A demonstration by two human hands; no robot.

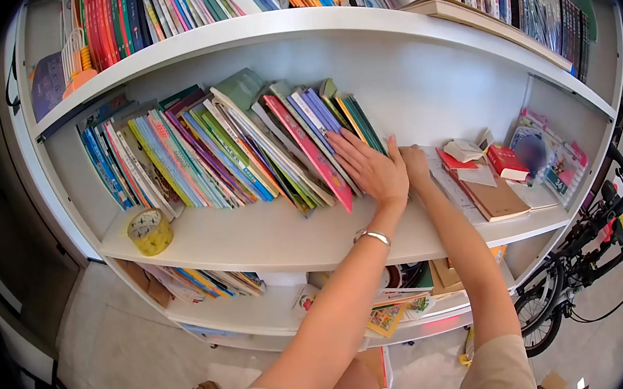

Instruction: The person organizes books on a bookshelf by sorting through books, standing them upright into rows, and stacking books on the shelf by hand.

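My left hand (374, 171), with a bracelet (373, 236) at its wrist, lies flat with its fingers stretched over the spines at the right end of a leaning row of books (227, 154). Under and beside its fingers are purple-spined books (315, 110) and dark green books (366, 124). A pink book (308, 149) juts out a little farther left. Close by on the right, my right hand (416, 167) is closed beside the row's end, its fingers curled and partly hidden. Whether it holds anything does not show.
Right of my hands lie a brown notebook (490, 192), a red box-like book (507, 162) and loose papers. A yellow tape roll (150, 232) sits at the shelf's left front. More books (115, 25) fill the upper shelf. A bicycle (564, 282) stands at the right.
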